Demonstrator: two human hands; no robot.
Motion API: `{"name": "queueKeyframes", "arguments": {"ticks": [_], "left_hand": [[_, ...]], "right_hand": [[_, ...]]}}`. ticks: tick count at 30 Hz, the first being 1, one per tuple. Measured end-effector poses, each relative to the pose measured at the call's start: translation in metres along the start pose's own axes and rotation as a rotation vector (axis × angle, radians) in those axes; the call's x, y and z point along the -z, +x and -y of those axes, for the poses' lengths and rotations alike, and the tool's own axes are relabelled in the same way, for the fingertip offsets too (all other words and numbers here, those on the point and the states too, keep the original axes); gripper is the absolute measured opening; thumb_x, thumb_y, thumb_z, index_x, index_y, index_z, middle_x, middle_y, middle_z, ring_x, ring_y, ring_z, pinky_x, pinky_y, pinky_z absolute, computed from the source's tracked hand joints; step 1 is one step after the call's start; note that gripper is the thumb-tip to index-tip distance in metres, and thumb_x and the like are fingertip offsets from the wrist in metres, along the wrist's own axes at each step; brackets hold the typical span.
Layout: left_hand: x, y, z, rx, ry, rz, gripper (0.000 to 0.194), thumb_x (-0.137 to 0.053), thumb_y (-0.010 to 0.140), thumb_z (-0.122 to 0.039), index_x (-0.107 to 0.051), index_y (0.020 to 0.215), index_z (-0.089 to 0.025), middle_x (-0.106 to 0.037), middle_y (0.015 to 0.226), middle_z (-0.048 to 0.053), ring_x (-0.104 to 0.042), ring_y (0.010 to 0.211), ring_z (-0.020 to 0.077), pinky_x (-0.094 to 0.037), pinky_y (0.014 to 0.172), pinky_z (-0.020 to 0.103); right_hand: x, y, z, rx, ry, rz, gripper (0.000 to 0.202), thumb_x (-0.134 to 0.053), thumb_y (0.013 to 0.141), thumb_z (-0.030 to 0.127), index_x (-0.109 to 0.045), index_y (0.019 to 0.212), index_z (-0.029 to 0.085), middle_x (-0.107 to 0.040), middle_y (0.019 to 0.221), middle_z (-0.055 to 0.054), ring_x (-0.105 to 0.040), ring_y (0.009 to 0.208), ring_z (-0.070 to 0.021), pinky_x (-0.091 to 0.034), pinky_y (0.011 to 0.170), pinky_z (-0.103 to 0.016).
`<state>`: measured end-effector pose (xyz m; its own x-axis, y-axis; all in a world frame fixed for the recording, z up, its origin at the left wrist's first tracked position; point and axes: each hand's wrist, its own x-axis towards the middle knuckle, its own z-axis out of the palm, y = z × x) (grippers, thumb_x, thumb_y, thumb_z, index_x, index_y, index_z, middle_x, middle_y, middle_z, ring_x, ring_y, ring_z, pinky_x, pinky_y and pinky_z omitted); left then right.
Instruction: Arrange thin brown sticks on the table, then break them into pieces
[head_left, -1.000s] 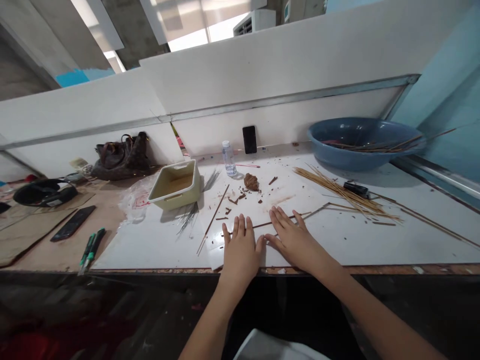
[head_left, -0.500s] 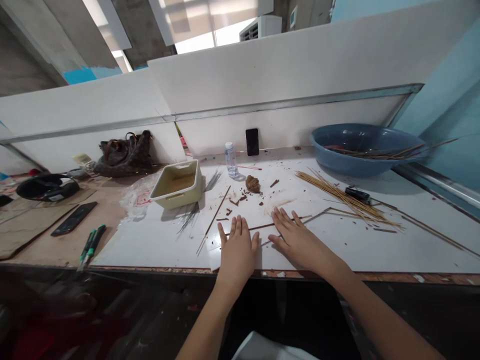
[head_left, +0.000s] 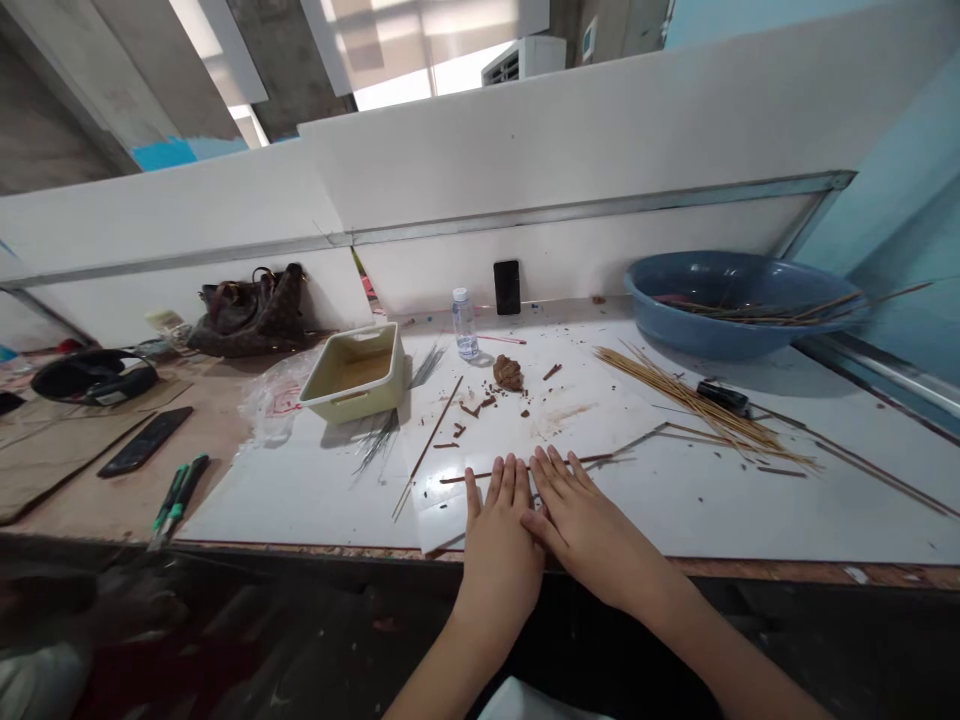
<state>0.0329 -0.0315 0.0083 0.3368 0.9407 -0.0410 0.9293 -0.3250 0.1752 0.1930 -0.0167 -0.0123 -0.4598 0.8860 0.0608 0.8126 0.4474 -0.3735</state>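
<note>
My left hand (head_left: 504,530) lies flat, palm down, with its fingertips over a thin brown-coated stick (head_left: 456,480) near the table's front edge. Just right of it, my right hand (head_left: 581,510) is flat too, its fingers on the same stick and its thumb touching my left hand. Both ends of the stick show beyond the hands; the part beneath them is hidden. Ahead of the hands sits a brown lump (head_left: 508,373) with crumbs and small broken pieces around it. Another partly coated stick (head_left: 435,432) lies to the left.
A yellowish tub of liquid (head_left: 352,405) and thin wires (head_left: 377,440) are at left. Behind stand a bottle (head_left: 465,325) and a phone (head_left: 508,288). At right lie a bundle of sticks (head_left: 697,405), a black object (head_left: 724,398) and a blue basin (head_left: 735,335). Pliers (head_left: 178,495) rest far left.
Both hands have come closer together, now touching, and sit slightly nearer the front edge. The coated stick has shifted a little toward the front edge as well.
</note>
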Motion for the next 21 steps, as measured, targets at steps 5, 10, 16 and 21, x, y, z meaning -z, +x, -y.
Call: {"name": "queueKeyframes", "arguments": {"ticks": [5,10,16,21], "left_hand": [[-0.006,0.004,0.008,-0.035,0.063,-0.041,0.07,-0.046,0.106,-0.028,-0.029,0.173,-0.016,-0.029,0.177,0.009,-0.023,0.168,0.0313,-0.01,0.137,0.068],[-0.008,0.021,0.015,0.049,0.067,-0.061,0.064,-0.039,0.107,-0.023,-0.036,0.171,-0.014,-0.032,0.176,0.009,-0.025,0.167,0.0287,-0.012,0.137,0.065],[-0.015,-0.006,0.018,-0.007,0.071,-0.122,0.059,-0.036,0.113,-0.029,-0.039,0.17,-0.016,-0.038,0.174,0.01,-0.034,0.164,0.0285,-0.018,0.136,0.067],[-0.002,0.016,0.013,0.088,0.057,-0.09,0.057,-0.033,0.114,-0.029,-0.045,0.165,-0.007,-0.042,0.171,0.015,-0.034,0.164,0.0295,-0.015,0.136,0.066]], "right_hand": [[0.002,0.008,-0.002,-0.028,0.022,0.044,0.082,-0.022,0.114,0.063,-0.024,0.171,0.004,-0.017,0.179,-0.018,-0.013,0.168,-0.0289,-0.019,0.137,-0.054],[0.007,0.024,-0.009,-0.022,-0.029,0.014,0.082,-0.02,0.114,0.062,-0.028,0.17,0.003,-0.019,0.178,-0.019,-0.014,0.168,-0.0298,-0.016,0.137,-0.057],[-0.002,-0.007,-0.013,0.074,-0.078,-0.018,0.074,-0.027,0.116,0.056,-0.027,0.172,0.009,-0.025,0.177,-0.016,-0.022,0.167,-0.0283,-0.026,0.136,-0.055],[0.012,0.02,-0.02,0.042,-0.094,0.046,0.071,-0.03,0.116,0.051,-0.031,0.17,0.004,-0.026,0.175,-0.021,-0.021,0.166,-0.0316,-0.025,0.134,-0.062]]}}
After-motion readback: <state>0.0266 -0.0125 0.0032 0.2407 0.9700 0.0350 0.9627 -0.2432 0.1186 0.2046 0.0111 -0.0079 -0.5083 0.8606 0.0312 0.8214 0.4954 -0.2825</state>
